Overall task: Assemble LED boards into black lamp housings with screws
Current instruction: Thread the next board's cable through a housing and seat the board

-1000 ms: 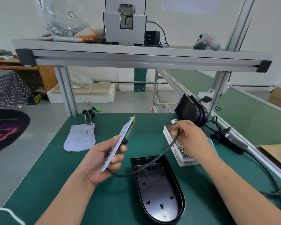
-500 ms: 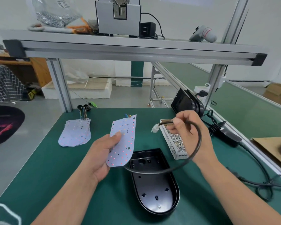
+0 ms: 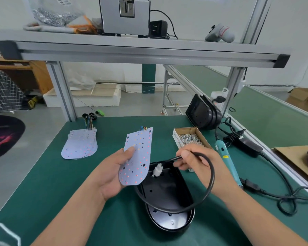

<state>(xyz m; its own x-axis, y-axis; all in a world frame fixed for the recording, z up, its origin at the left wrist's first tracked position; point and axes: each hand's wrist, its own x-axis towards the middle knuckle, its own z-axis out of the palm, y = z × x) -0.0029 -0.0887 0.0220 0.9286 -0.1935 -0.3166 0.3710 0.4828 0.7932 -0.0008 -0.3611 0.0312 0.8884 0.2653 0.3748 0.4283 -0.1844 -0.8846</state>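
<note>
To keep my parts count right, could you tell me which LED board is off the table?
The single LED board gripped in the left hand; the other boards lie stacked flat on the green mat further left.

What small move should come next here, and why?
Probably ease the connector down into the far end of the housing, routing the cable before seating the board. The right hand pinches the cable near the connector, which hangs over the open housing; the left hand holds the board aside.

The green table (image 3: 43, 183) carries a stack of LED boards (image 3: 80, 145), a black lamp housing (image 3: 171, 222), a screw box (image 3: 176, 140) and a teal screwdriver (image 3: 224, 157).
</note>
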